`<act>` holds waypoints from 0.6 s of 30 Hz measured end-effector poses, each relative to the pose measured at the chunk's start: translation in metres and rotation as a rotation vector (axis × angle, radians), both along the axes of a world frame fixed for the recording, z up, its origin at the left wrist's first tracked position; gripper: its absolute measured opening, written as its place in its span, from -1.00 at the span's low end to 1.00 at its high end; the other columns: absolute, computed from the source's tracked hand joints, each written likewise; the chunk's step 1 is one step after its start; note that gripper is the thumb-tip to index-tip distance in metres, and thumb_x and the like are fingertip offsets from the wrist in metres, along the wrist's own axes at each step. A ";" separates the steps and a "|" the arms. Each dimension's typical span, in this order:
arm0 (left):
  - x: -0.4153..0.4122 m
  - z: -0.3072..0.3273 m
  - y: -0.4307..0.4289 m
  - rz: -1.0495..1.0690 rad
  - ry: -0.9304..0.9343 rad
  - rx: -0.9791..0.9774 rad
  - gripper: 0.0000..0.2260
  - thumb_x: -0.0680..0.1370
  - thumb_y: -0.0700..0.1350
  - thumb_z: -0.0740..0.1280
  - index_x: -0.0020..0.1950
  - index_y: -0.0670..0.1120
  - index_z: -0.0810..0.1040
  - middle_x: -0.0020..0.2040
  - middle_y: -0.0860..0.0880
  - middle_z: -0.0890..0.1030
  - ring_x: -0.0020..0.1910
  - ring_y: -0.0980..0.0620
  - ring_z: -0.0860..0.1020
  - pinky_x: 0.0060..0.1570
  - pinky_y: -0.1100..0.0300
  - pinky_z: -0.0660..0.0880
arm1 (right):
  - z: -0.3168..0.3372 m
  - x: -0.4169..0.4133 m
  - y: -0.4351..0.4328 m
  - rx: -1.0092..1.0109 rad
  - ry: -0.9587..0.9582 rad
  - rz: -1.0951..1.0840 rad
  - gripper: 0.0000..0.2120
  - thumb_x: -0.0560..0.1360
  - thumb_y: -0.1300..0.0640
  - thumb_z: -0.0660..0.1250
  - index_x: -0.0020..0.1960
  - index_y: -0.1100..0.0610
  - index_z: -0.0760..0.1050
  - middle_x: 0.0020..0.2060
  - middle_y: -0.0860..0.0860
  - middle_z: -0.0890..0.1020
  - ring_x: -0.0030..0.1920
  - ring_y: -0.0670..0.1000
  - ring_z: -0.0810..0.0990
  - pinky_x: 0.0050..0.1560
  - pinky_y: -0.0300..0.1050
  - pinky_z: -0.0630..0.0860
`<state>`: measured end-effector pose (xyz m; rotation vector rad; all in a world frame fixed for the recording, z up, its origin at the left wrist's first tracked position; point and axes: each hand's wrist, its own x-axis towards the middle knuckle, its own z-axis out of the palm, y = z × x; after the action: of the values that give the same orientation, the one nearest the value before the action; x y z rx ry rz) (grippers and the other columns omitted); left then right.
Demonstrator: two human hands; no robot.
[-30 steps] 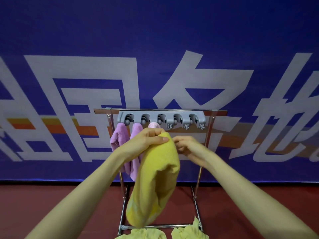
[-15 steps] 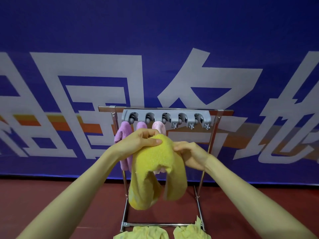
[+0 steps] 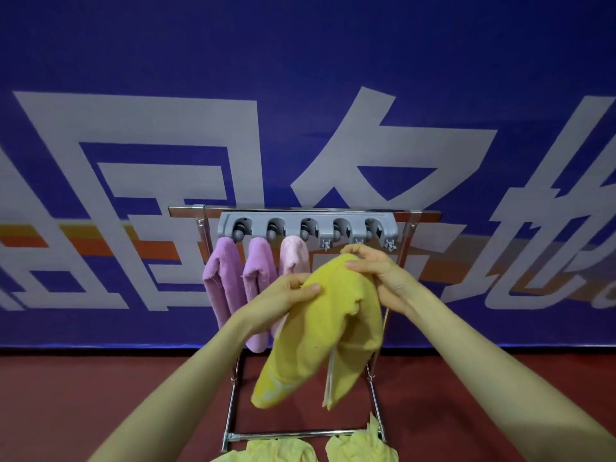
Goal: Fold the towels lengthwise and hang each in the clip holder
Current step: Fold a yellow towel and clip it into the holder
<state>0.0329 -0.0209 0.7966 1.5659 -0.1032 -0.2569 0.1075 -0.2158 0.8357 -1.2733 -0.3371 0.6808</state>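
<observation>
A yellow towel hangs folded over in front of the grey clip holder, both ends dangling. My left hand pinches its left upper edge. My right hand grips the folded top, just below the fourth clip. Two purple towels and a pink towel hang from the three left clips. The two right clips hold nothing.
The holder sits on a metal rack standing on a red floor, against a blue banner wall. Two more yellow towels lie at the rack's base, at the bottom edge of the view.
Both hands have carried the yellow towel up and to the right, toward the fourth clip. The towel's two ends have spread apart and swing.
</observation>
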 end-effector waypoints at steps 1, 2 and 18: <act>0.009 -0.008 -0.006 0.068 0.014 -0.067 -0.66 0.56 -0.03 0.32 0.15 -0.29 0.55 0.01 -0.15 0.65 0.00 -0.05 0.58 0.03 0.11 0.50 | -0.002 0.004 0.003 -0.005 -0.007 -0.053 -0.82 0.40 0.30 0.34 -0.01 0.15 0.49 -0.18 0.08 0.61 -0.18 0.01 0.59 -0.13 -0.13 0.52; 0.018 -0.013 -0.013 0.139 0.031 -0.121 -0.62 0.54 0.00 0.32 0.14 -0.31 0.54 0.00 -0.18 0.63 -0.02 -0.08 0.57 0.03 0.08 0.48 | -0.003 0.009 0.006 -0.004 -0.002 -0.109 -0.86 0.44 0.33 0.29 -0.03 0.16 0.49 -0.18 0.10 0.58 -0.18 0.02 0.56 -0.13 -0.12 0.50; 0.134 -0.050 -0.036 0.646 0.227 -0.125 -0.64 0.67 0.01 0.04 -0.04 -0.11 0.56 -0.22 -0.05 0.61 -0.17 0.03 0.55 0.00 0.07 0.50 | -0.045 0.106 0.060 -0.478 -0.219 -0.388 -0.91 0.55 0.27 0.23 0.04 0.14 0.43 -0.02 0.05 0.49 0.02 0.04 0.47 0.05 -0.05 0.40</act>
<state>0.1669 -0.0572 0.7461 1.3588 0.5469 0.0830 0.2139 -0.1555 0.7909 -1.8161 -0.0957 0.2930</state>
